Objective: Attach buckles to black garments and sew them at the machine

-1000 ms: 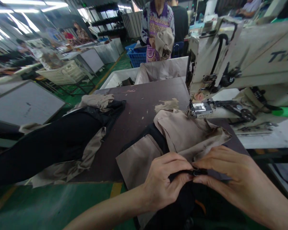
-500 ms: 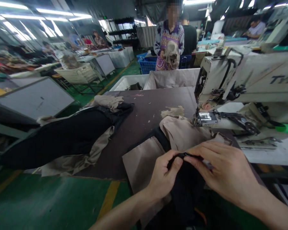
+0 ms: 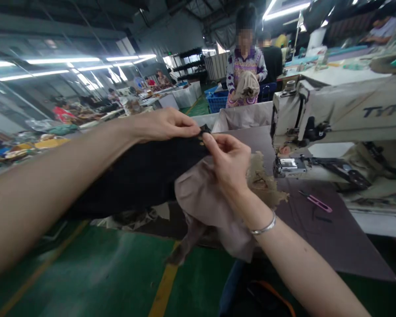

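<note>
Dark letters "TYP" [image 3: 383, 108], on pale sewing machine [image 3: 343, 99], rest cut off

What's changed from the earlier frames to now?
Left hand and right hand moved leftward and forward, now pinching dark cloth; any release between frames isn't shown. Cloth left the spot before the sewing machine, exposing pink snips. Beige cloth hangs below the hands. Unchanged: machine's place; co-worker holding light cloth.

A shiny silver bracelet [image 3: 265, 224] ringed the wrist of the right hand [image 3: 232, 163]. Both forearms [image 3: 297, 246] were bare; a small spot [image 3: 305, 249] showed on the elbow side of the bracelet.
</note>
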{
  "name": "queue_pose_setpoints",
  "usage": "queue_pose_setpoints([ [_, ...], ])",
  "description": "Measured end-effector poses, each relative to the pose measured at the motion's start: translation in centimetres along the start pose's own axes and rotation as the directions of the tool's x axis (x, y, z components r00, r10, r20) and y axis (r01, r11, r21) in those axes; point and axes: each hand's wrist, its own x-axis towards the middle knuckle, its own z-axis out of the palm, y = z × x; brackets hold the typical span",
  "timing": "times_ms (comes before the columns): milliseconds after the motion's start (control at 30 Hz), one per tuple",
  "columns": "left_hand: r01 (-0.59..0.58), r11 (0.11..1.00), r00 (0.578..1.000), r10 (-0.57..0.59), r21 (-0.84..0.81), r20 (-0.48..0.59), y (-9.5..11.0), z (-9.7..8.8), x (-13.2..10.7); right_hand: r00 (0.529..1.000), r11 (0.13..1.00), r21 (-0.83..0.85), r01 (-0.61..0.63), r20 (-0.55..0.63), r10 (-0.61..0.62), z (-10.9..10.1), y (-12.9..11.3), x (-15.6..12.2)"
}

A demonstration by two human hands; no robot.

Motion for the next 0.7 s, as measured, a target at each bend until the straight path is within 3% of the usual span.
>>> queue_pose_setpoints([
  [67,-0.03,0.979,0.953,-0.033,0.202,0.301,-1.6,4.8,2.7,0.989,0.997,0.055,-0.05,-0.137,0.057,-4.0,2.5,-0.4],
  [200,-0.171,0.955,0.88,0.039,0.24,0.473,-8.1,15.9,4.9,0.919,0.987,0.094,-0.128,-0.364,0.154,-13.0,6.3,-2.4],
  [267,-0.217,0.95,0.854,0.074,0.225,0.515,-10.5,19.3,4.8,0.89,0.983,0.102,-0.154,-0.418,0.183,-16.1,7.1,-3.6],
  [367,-0.258,0.948,0.795,0.099,0.186,0.599,-11.5,20.4,4.7,0.868,0.978,0.111,-0.179,-0.45,0.21,-17.9,7.3,-4.9],
  [467,-0.278,0.948,0.706,0.094,0.152,0.702,-10.5,19.0,4.9,0.853,0.973,0.123,-0.196,-0.468,0.231,-17.8,7.0,-5.4],
  [500,-0.289,0.944,0.696,0.093,0.159,0.712,-10.1,18.6,4.9,0.848,0.971,0.128,-0.2,-0.474,0.237,-17.6,6.9,-5.4],
  [633,-0.395,0.864,0.782,0.137,0.312,0.609,-9.1,18.1,4.0,0.837,0.968,0.138,-0.21,-0.486,0.251,-17.0,6.7,-5.0],
  [700,-0.389,0.85,0.82,0.145,0.354,0.553,-9.0,18.3,3.5,0.841,0.97,0.128,-0.207,-0.484,0.244,-16.8,6.6,-4.7],
])
